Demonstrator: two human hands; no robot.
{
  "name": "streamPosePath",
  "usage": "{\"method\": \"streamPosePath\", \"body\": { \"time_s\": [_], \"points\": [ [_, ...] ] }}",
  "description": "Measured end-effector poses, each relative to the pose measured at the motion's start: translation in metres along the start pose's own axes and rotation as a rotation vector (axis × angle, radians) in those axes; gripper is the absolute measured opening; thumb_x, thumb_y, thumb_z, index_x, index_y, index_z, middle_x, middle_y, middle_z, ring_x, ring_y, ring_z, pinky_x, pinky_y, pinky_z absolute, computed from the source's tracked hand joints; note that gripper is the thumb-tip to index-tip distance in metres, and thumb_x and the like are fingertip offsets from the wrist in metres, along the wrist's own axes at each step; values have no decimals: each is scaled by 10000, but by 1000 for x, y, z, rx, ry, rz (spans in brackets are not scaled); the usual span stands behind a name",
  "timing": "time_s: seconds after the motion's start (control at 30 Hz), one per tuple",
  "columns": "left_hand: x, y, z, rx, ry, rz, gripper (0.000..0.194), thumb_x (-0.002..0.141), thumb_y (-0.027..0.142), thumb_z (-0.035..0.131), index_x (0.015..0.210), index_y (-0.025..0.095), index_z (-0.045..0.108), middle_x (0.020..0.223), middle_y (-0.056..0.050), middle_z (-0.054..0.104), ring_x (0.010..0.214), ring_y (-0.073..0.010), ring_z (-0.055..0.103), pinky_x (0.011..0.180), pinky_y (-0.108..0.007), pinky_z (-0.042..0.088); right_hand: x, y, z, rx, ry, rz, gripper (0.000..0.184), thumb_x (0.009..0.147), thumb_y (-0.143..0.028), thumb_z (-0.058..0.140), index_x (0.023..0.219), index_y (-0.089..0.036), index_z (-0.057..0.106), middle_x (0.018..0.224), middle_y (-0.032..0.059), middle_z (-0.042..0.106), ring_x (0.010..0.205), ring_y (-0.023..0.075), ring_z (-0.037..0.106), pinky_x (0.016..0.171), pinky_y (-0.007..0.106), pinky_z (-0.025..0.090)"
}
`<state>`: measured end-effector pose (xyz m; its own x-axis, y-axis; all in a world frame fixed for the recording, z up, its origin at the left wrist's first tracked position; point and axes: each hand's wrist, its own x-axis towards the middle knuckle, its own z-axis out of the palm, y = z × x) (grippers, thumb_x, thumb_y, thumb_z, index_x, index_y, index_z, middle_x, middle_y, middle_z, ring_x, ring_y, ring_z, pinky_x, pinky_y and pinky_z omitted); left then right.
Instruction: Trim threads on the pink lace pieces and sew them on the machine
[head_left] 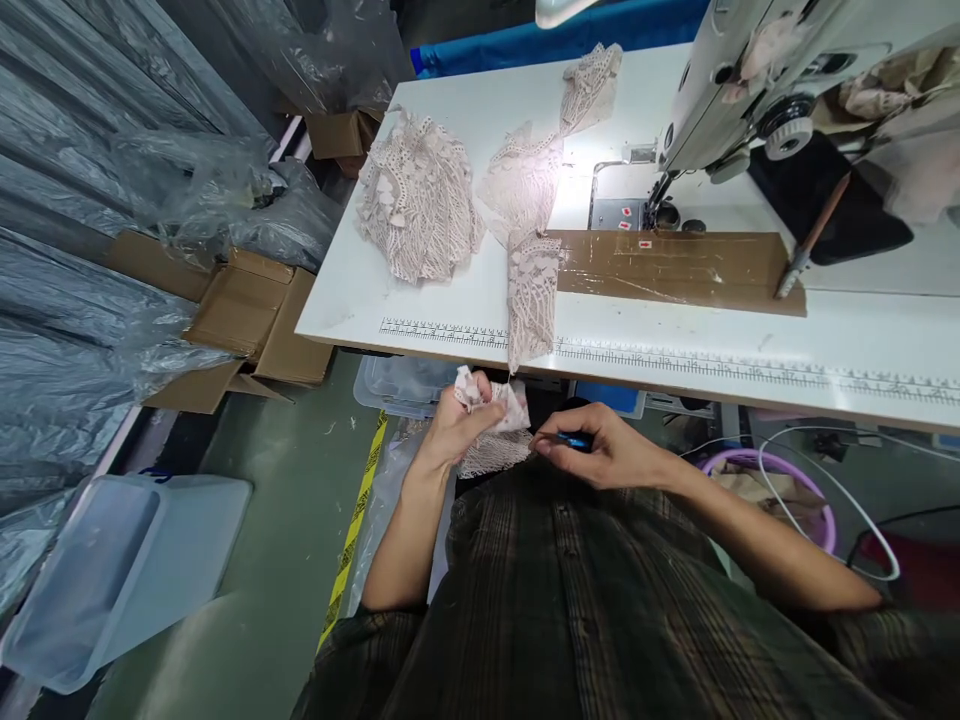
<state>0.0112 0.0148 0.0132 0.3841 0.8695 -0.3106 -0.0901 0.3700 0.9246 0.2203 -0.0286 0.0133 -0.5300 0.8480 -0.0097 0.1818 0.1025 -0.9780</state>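
Note:
My left hand (pixel 452 428) is closed on a bunched piece of pale pink lace (pixel 513 408) just in front of the table edge. More lace (pixel 495 452) hangs below it, over my lap. Blue-handled thread snips (pixel 576 440) sit in my closed right hand (pixel 604 450), their thin tip pointing left toward the lace; the blades are too small to judge. A chain of lace pieces (pixel 534 300) runs from the sewing machine side down to the table's front edge, where a thin thread links it to the held piece. A heap of lace (pixel 424 200) lies to the left.
The sewing machine (pixel 720 110) stands at the right of the white table (pixel 352 290), above a brown taped strip (pixel 675 270). A wooden-handled tool (pixel 817 230) lies right of it. Cardboard boxes (pixel 247 310) and a plastic bin (pixel 127 570) are on the left; a purple basket (pixel 829 525) is below right.

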Motion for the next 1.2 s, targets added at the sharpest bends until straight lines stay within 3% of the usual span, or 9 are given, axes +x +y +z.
{"method": "streamPosePath", "body": {
  "time_s": [0.13,0.2,0.27,0.33,0.47,0.67,0.93,1.1,1.2],
  "points": [
    [-26,-3,-10,209,-76,-80,410,654,396,820,735,164,492,733,-40,658,643,-140,613,588,-225,470,-1,2,-1,-15,95,68,306,915,-395,516,849,-139,670,751,29,619,675,131,508,623,241,418],
    [-33,-4,-13,238,-6,-111,431,653,366,827,913,161,551,743,-15,643,640,-119,594,596,-205,460,2,6,2,-41,87,85,299,916,-411,515,916,-146,656,783,33,625,691,138,511,626,247,418],
    [-34,-6,-13,197,57,-115,588,638,350,840,1114,165,548,777,-3,637,660,-109,589,622,-195,461,6,10,7,-70,67,89,325,941,-427,473,950,-146,636,781,30,611,687,139,501,630,252,410],
    [-30,-8,-12,149,77,-117,665,634,345,844,1203,162,553,815,-11,645,691,-110,595,663,-201,474,10,14,12,-90,65,107,408,984,-452,372,947,-139,630,735,20,581,650,132,480,621,256,390],
    [-24,-14,-9,141,109,-105,467,677,378,818,1062,156,673,867,-36,683,736,-128,615,712,-222,487,17,19,19,-104,110,163,544,1013,-508,247,927,-136,635,627,-13,506,576,120,447,593,252,347],
    [-24,-11,-9,252,189,-14,292,728,412,775,873,163,727,897,-56,709,791,-159,627,724,-246,492,25,17,25,-108,113,127,509,1001,-515,294,835,-147,606,640,-14,509,589,116,454,606,247,328],
    [-28,-4,-7,348,196,21,249,777,412,725,843,171,733,853,-43,705,798,-164,629,738,-250,489,35,15,32,-106,144,141,491,988,-518,320,788,-156,584,615,-19,491,569,112,423,584,242,307],
    [-25,-5,-5,372,212,51,251,772,409,716,797,160,724,839,-43,705,823,-173,629,770,-246,476,39,21,41,-138,262,154,487,986,-513,312,736,-168,548,626,-5,519,579,116,445,592,246,312],
    [-24,-6,-5,345,206,53,244,773,398,710,799,156,725,846,-53,709,827,-176,631,763,-246,472,36,22,41,-110,255,155,479,992,-505,308,784,-167,577,651,0,544,589,120,471,592,243,322]
  ]
}}
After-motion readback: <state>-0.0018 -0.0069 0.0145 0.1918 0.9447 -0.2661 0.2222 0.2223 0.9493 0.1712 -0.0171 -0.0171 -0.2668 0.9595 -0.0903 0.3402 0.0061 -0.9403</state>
